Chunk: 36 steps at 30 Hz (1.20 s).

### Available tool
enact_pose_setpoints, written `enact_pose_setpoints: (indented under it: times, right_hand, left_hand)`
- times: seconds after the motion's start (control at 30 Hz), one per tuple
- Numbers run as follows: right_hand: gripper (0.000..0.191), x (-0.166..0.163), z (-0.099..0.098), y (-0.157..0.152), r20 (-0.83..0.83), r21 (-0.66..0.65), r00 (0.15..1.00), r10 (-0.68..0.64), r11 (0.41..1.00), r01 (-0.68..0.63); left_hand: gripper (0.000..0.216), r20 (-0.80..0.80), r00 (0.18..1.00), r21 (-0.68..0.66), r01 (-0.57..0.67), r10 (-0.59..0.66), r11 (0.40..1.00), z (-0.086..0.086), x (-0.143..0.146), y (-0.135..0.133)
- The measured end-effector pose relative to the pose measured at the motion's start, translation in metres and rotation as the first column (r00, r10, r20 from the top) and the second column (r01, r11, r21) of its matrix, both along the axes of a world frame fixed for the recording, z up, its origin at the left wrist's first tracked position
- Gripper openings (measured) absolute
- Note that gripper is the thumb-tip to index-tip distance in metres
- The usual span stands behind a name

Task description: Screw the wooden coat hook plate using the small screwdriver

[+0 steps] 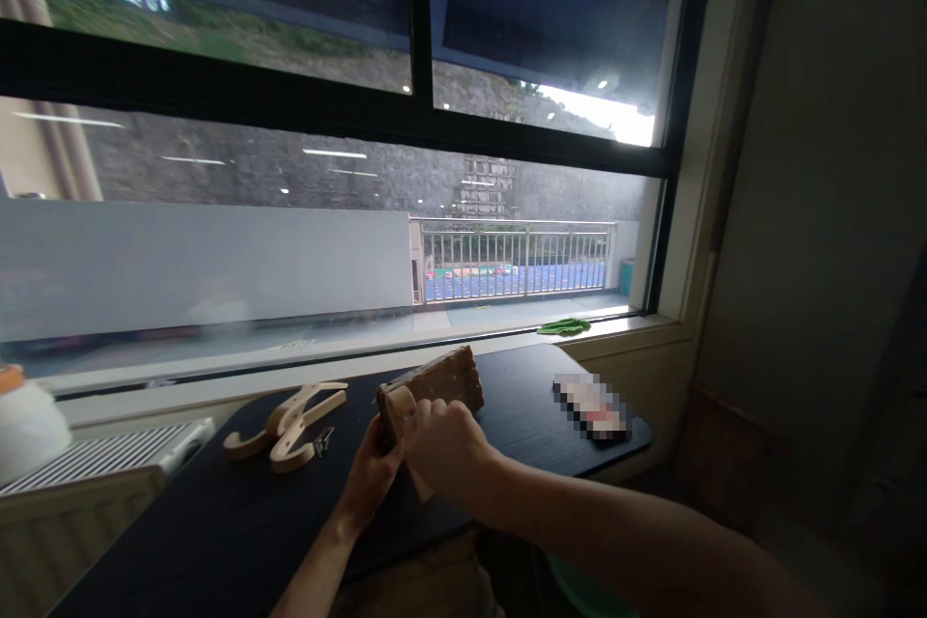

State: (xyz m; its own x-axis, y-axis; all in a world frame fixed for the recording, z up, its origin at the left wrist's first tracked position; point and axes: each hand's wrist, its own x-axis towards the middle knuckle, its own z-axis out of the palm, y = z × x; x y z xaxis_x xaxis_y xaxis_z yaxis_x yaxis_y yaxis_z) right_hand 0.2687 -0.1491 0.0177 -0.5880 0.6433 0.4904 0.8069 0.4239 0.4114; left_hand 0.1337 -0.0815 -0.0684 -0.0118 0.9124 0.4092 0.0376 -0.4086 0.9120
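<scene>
A brown perforated wooden board (443,377) stands tilted on the dark table (217,521). My left hand (371,478) grips its near lower edge from below. My right hand (443,449) is closed around a light wooden hook-shaped piece (400,408) held against the board's near end. Two more light wooden hooks (288,425) lie together on the table to the left, with a small metal part (323,442) beside them.
A blurred-out flat object (592,407) lies at the table's right end. A white radiator (94,459) sits left under the window sill, and a white rounded object (25,420) is at the far left. Something green (563,326) rests on the sill.
</scene>
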Motion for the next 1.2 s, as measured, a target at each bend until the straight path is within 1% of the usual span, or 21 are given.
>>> enact_pose_setpoints:
  times: [0.17, 0.27, 0.33, 0.43, 0.57, 0.63, 0.7, 0.77, 0.87, 0.97, 1.03, 1.13, 1.2]
  right_hand:
    - [0.014, -0.004, -0.003, 0.002, -0.013, 0.0, 0.998, 0.054, 0.999, -0.054]
    - [0.013, -0.006, -0.006, 0.004, -0.059, -0.036, 0.997, 0.046, 0.998, -0.048]
    - [0.012, -0.005, -0.007, 0.006, -0.12, -0.077, 0.992, 0.036, 0.996, -0.046]
    - [0.012, -0.001, -0.006, 0.009, -0.253, -0.184, 0.967, -0.035, 0.983, -0.013]
    - [0.026, 0.009, 0.001, 0.009, -0.412, -0.312, 0.887, -0.208, 0.947, 0.077]
    - [0.03, 0.013, 0.004, 0.009, -0.435, -0.366, 0.863, -0.258, 0.926, 0.092]
    - [0.032, 0.016, 0.006, 0.008, -0.423, -0.394, 0.867, -0.262, 0.915, 0.085]
    - [0.031, 0.018, 0.006, 0.006, -0.4, -0.375, 0.887, -0.229, 0.924, 0.069]
    - [0.023, 0.016, 0.006, 0.004, -0.358, -0.304, 0.92, -0.159, 0.952, 0.047]
    - [0.014, 0.012, 0.005, 0.002, -0.257, -0.223, 0.961, -0.105, 0.974, 0.047]
    - [0.01, 0.009, 0.005, 0.001, -0.183, -0.144, 0.982, -0.053, 0.989, 0.026]
    - [0.007, 0.007, 0.004, 0.002, -0.129, -0.035, 0.992, 0.014, 0.999, -0.019]
    - [0.007, 0.005, 0.002, 0.003, -0.121, 0.003, 0.992, 0.032, 0.999, -0.032]
  left_hand:
    - [0.049, -0.011, 1.0, 0.0, -0.023, 0.023, 1.0, 0.005, 0.002, -0.004]
    - [0.051, -0.006, 1.0, -0.006, -0.009, 0.009, 1.0, 0.001, 0.001, -0.001]
    - [0.051, 0.001, 1.0, 0.001, 0.014, -0.014, 1.0, -0.004, -0.001, 0.002]
    - [0.049, -0.004, 1.0, 0.008, 0.022, -0.022, 1.0, -0.01, -0.002, 0.006]
    - [0.047, -0.005, 1.0, 0.004, 0.017, -0.017, 1.0, -0.012, -0.002, 0.008]
    - [0.045, -0.009, 1.0, 0.005, 0.024, -0.024, 1.0, -0.011, -0.001, 0.007]
    - [0.045, -0.011, 1.0, 0.004, 0.02, -0.02, 1.0, -0.01, -0.001, 0.006]
    - [0.046, -0.009, 1.0, 0.002, 0.016, -0.016, 1.0, -0.01, -0.001, 0.005]
    - [0.045, -0.011, 1.0, -0.001, 0.02, -0.02, 1.0, -0.009, 0.0, 0.005]
    - [0.046, -0.028, 1.0, 0.003, -0.006, 0.006, 1.0, -0.009, 0.0, 0.005]
    - [0.048, -0.043, 0.999, 0.014, -0.026, 0.026, 1.0, -0.011, 0.0, 0.006]
    - [0.05, -0.045, 0.998, 0.028, -0.049, 0.05, 0.998, -0.013, -0.002, 0.009]
    - [0.05, -0.037, 0.998, 0.03, -0.055, 0.056, 0.998, -0.015, -0.003, 0.011]
